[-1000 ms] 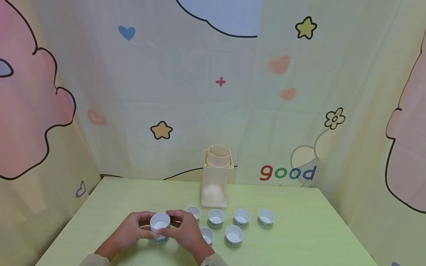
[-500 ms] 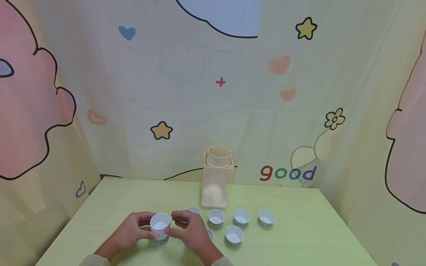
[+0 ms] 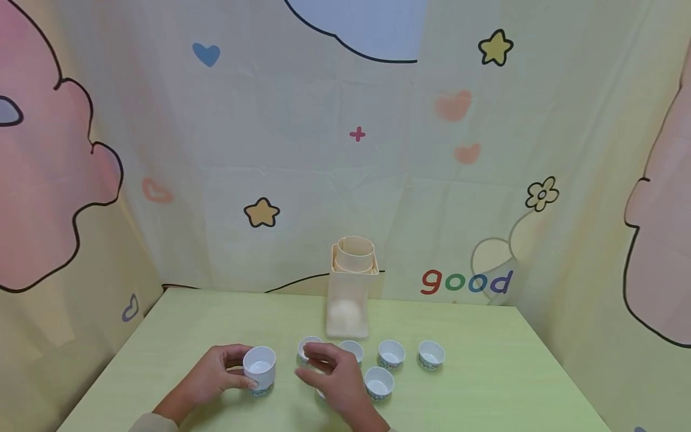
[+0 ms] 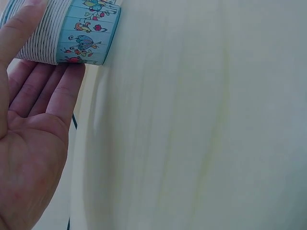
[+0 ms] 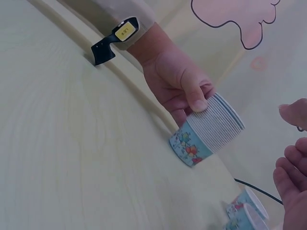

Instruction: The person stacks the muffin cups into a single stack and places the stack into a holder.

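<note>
While the left hand (image 3: 207,379) grips the nested stack of white paper cups with blue floral bases (image 3: 260,370) near the tabletop's (image 3: 486,390) front edge and the right hand (image 3: 337,375) hovers relaxed beside it, the stack looks light and crushable, best held by its ribbed sides.

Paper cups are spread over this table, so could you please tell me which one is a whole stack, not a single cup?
The stack of cups gripped by the left hand, left of the rest; its wall shows many ribbed rims.

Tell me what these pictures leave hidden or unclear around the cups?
- Head view: the right hand covers a cup on the table.
- Left wrist view: the stack of cups is cut by the top edge.
- Right wrist view: the right hand's fingers are cut by the frame edge.
</note>
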A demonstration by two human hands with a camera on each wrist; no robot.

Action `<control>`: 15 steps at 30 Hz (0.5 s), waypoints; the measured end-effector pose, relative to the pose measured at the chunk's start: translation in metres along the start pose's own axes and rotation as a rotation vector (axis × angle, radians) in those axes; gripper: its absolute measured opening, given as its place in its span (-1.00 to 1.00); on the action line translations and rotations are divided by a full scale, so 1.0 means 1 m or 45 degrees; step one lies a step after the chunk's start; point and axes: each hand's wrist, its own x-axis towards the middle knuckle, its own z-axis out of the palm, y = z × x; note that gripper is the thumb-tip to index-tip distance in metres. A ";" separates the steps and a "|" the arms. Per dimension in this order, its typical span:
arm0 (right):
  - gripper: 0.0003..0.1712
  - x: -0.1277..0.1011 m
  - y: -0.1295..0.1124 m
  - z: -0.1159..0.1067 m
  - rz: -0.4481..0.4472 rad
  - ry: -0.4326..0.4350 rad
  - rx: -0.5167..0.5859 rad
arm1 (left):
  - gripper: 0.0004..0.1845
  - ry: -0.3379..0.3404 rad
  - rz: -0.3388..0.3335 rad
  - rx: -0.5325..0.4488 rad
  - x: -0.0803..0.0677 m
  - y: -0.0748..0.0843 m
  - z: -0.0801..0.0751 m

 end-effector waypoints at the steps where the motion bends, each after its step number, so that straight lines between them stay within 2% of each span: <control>1: -0.47 -0.002 -0.001 -0.004 0.000 0.010 0.001 | -0.24 0.001 0.000 0.004 0.000 0.000 0.000; 15: -0.52 -0.023 -0.001 -0.055 -0.026 0.218 -0.058 | -0.24 0.007 0.011 -0.010 -0.001 0.000 0.001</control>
